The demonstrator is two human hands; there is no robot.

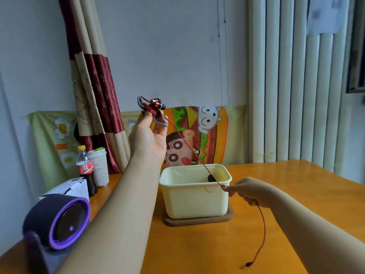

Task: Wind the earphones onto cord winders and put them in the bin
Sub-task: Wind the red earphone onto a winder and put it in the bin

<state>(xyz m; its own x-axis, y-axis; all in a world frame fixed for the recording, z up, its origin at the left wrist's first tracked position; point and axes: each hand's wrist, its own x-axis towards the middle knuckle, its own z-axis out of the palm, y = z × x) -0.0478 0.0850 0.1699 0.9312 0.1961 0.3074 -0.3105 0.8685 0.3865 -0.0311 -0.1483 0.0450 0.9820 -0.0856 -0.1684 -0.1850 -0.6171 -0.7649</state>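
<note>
- Above the tabletop (286, 194), at the centre of the frame, my left hand (150, 135) is raised with its back to me, and its fingers are closed on a grey cord winder (161, 122).
- Two red earbuds (157, 103) with black tips sit at the top of the winder, above my fingertips.
- From the winder the red cord (189, 149) runs taut, down and to the right, across the open top of the bin (195, 200).
- My right hand (250, 191) is right of centre, just beside the bin's upper right corner. Its fingers pinch the cord at the tips, and the rest are curled in.
- Below that hand the cord hangs in a loose curve to the plug end (249, 264) at the lower right. It is blurred, and I cannot tell whether it touches the tabletop.
- The cream bin stands in the middle of the frame on a flat brown board (197, 221). A dark thing (212, 177) lies inside near its far right wall, too hidden to name.
- At the left edge stand a cola bottle (86, 169) and a paper cup (100, 167), side by side.
- A round purple-rimmed device (59, 220) sits at the lower left.
</note>
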